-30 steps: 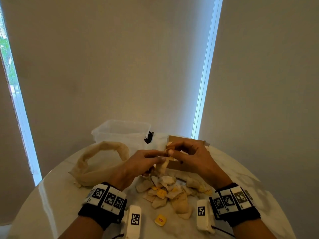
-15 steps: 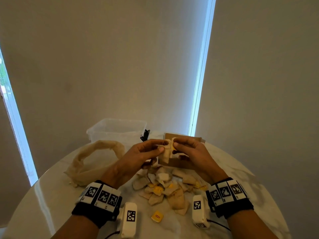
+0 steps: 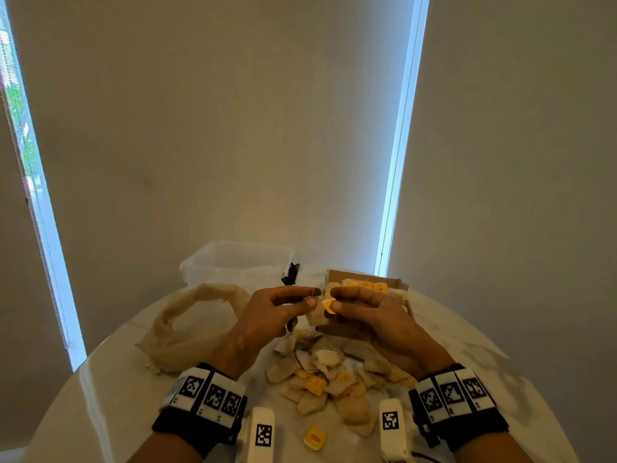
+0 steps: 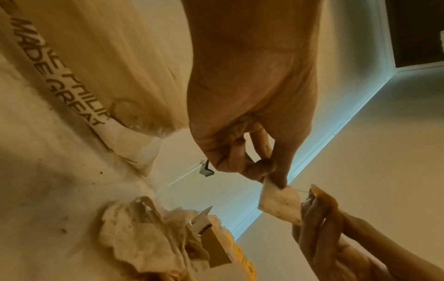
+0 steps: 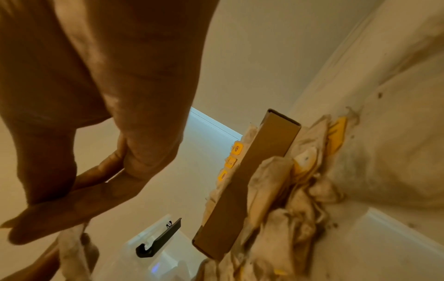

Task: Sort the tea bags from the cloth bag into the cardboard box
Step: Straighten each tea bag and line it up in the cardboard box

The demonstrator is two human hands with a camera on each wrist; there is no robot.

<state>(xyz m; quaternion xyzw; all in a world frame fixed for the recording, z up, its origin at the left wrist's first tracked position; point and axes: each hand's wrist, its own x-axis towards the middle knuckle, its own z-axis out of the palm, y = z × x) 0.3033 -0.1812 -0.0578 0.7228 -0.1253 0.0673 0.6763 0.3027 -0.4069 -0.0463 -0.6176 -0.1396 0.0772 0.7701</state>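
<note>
Hands, left [image 3: 267, 315] and right [image 3: 370, 312], pinched one tea bag [image 3: 319, 312] mid-frame; tucking its tag [image 3: 329, 305] flat first would probably ease boxing [image 3: 397, 285].

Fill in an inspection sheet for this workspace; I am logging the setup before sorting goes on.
Surface: round pale table, glossy.
Job's things: cloth bag lying left; cardboard box holding tagged tea bags; loose tea bag pile in front.
Clutter: clear plastic tub; black clip; stray yellow tag.
Grippers: left hand and right hand both pinch one held tea bag.
Cables: thin black cable at right wrist.
Surroundings: drawn blinds, daylight gaps.
</note>
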